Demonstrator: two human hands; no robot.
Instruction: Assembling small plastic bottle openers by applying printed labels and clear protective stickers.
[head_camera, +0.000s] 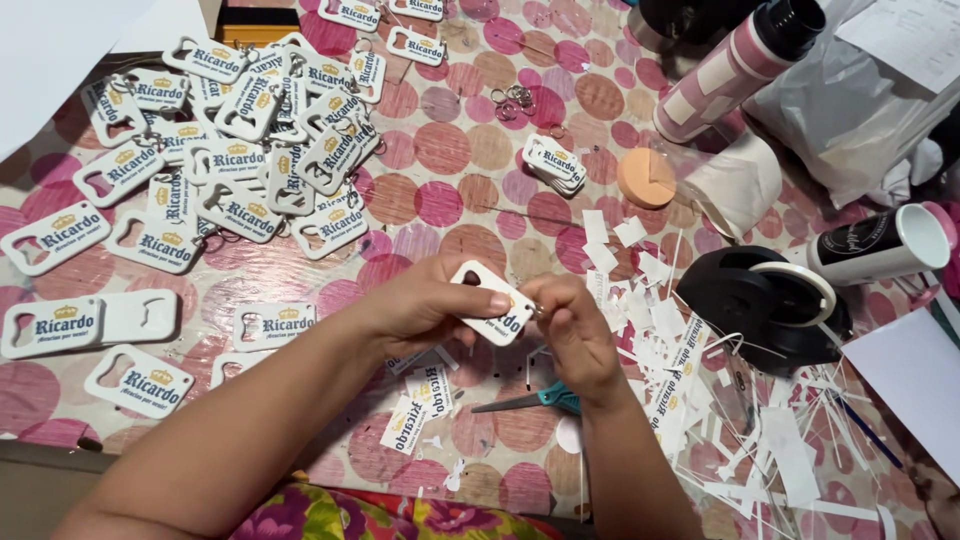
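Note:
My left hand (425, 305) grips a white rectangular bottle-opener keychain (490, 305) with blue and gold print, held above the table's middle. My right hand (572, 325) pinches at the keychain's right end, where a small metal ring seems to sit; the ring itself is mostly hidden by my fingers. Loose metal rings (515, 100) lie further back on the cloth. A large heap of matching white keychains (250, 130) covers the back left.
Teal-handled scissors (535, 400) lie under my right wrist. White paper scraps (700, 400) litter the right side. A black tape dispenser (770, 300), a small sticker stack (555, 163), an orange sponge (645, 178), a pink-and-white bottle (735, 65) and a mug (880, 245) stand around.

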